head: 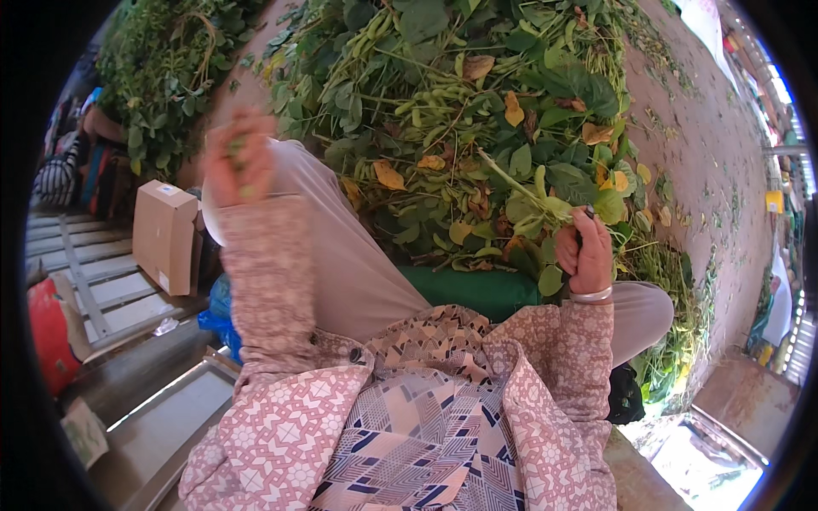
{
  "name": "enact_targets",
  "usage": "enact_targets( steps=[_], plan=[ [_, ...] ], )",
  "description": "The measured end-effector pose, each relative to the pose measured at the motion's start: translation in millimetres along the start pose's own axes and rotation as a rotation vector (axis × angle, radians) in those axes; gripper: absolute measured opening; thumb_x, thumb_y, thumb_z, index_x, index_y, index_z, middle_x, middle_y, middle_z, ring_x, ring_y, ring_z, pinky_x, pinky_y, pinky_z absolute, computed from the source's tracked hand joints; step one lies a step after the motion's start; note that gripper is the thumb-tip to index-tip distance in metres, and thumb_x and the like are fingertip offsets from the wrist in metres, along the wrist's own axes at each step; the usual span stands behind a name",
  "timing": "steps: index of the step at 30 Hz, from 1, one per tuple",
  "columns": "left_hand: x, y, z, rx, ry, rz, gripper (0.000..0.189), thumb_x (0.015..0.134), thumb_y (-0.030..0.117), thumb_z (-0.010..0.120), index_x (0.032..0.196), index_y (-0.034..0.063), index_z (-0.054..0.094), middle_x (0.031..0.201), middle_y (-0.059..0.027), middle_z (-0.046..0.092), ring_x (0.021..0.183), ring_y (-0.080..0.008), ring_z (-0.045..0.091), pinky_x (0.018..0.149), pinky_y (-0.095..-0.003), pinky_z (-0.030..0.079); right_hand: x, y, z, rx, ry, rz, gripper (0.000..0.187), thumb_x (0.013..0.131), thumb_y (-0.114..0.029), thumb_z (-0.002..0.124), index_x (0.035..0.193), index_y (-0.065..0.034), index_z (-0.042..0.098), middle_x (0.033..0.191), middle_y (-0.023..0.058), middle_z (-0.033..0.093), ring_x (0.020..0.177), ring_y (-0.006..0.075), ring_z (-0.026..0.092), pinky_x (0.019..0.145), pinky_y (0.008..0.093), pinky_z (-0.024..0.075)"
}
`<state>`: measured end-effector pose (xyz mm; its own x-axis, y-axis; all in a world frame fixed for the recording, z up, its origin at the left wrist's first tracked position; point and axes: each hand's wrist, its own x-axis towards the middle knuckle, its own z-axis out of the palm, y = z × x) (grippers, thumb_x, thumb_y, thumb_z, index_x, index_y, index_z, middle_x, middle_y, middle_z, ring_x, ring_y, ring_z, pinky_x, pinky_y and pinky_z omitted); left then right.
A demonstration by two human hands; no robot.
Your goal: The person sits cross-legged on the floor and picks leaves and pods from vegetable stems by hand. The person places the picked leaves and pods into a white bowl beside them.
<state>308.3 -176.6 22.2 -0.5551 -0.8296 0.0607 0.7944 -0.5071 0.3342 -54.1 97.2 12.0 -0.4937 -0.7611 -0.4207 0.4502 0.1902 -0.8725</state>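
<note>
My left hand (pixel 239 156), blurred, is raised above my left knee with some small green pods within its curled fingers. My right hand (pixel 585 249) wears a metal bangle and grips a green bean plant stem (pixel 533 191) with pods and leaves on it, above my right thigh. Something small and dark shows at its fingertips. Beyond both hands lies a large heap of green bean plants (pixel 441 121) with pods, stems and several yellowed leaves. A smooth green object (pixel 476 290) lies between my legs, against the near side of the heap.
A second heap of plants (pixel 172 76) stands at the upper left. A cardboard box (pixel 167 233) rests on a slatted surface (pixel 89 249) at left, near a blue plastic bag (pixel 220 313) and a red bag (pixel 51 338). Leaf scraps litter the ground (pixel 696 166) at right.
</note>
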Motion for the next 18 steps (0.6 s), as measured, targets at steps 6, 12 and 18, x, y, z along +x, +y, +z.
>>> enact_targets(
  steps=[6, 12, 18],
  plan=[
    [-24, 149, -178, 0.761, 0.468, 0.155, 0.028, 0.084, 0.015, 0.055, 0.106, -0.0019, 0.057, 0.093, -0.0125, 0.058, 0.073, -0.0144, 0.056, 0.045, -0.0232, 0.044, -13, -20, -13, 0.053, -0.065, -0.034, 0.015, 0.094, -0.023, 0.050, 0.085, -0.0098, 0.050, 0.050, -0.0031, 0.036, 0.036, 0.0058, 0.027, 0.033, 0.0213, 0.0200],
    [-72, 164, -317, 2.180, 0.758, -0.150, 0.048, 0.085, 0.039, 0.058, 0.112, -0.0005, 0.062, 0.100, -0.0124, 0.067, 0.099, -0.0327, 0.061, 0.093, -0.0409, 0.043, -16, -36, -22, 0.074, -0.096, -0.042, 0.018, 0.094, -0.024, 0.050, 0.085, -0.0093, 0.050, 0.049, -0.0033, 0.035, 0.035, 0.0056, 0.026, 0.032, 0.0205, 0.0202],
    [41, 114, -119, 1.092, 0.793, 0.520, 0.019, 0.084, 0.022, 0.065, 0.095, 0.0061, 0.066, 0.069, -0.0014, 0.058, 0.056, -0.0079, 0.051, 0.048, -0.0235, 0.043, -21, -49, -24, 0.005, -0.088, -0.049, 0.015, 0.093, -0.023, 0.050, 0.086, -0.0094, 0.049, 0.049, -0.0025, 0.037, 0.036, 0.0058, 0.027, 0.033, 0.0210, 0.0210]
  ],
)
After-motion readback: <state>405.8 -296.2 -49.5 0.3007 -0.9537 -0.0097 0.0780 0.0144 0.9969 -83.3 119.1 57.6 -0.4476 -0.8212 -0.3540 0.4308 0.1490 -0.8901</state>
